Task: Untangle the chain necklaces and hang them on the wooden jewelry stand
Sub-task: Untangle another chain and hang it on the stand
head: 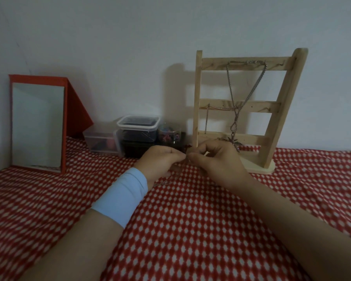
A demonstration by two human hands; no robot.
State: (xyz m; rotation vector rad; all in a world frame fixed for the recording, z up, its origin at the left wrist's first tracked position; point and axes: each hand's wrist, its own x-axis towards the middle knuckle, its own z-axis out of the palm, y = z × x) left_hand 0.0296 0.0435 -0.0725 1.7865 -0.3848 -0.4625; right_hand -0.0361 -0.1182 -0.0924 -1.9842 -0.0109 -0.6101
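Observation:
The wooden jewelry stand leans upright at the right, against the white wall. A long silver chain necklace hangs from its top rail, and a shorter chain hangs from the middle rail. My left hand and my right hand meet fingertip to fingertip just in front of the stand's left foot, both pinching a thin chain between them. A short stretch of that chain lies on the cloth under my left wrist. The pinched part is mostly hidden by my fingers.
A red-framed mirror stands at the left. Clear plastic boxes and a small round jar sit at the back by the wall. A red cloth with white dots covers the surface.

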